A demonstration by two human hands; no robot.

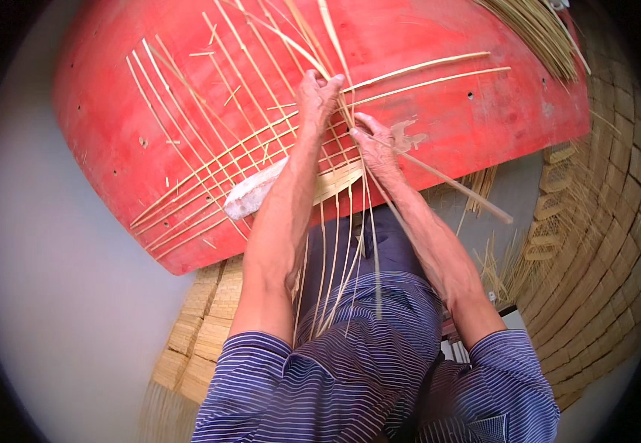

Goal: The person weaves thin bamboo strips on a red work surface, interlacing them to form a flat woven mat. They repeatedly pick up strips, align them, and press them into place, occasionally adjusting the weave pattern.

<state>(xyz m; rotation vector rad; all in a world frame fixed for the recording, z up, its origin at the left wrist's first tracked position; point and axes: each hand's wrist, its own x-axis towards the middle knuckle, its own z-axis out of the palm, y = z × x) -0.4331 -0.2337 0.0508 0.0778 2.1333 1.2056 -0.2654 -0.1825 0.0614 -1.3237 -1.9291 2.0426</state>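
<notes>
An open lattice of thin bamboo strips (221,156) lies flat on a red board (424,33), crossed at its near side and with long loose ends. My left hand (319,98) is closed, its fingers and thumb pinching upright strips at the lattice's right part. Just below and to the right, my right hand (376,145) is closed around strips at the same crossing; its fingertips are partly hidden. One pale strip (446,179) sticks out to the right past this hand. Under my left forearm, a whitish block (252,193) and a split bamboo piece (341,180) rest across the near strips.
A bundle of thin strips (538,33) lies at the board's far right corner. Stacked woven bamboo pieces (594,273) stand on the right, and more (201,325) lie below the board's near left. Strip ends hang over the near edge toward my lap. Short scraps dot the board.
</notes>
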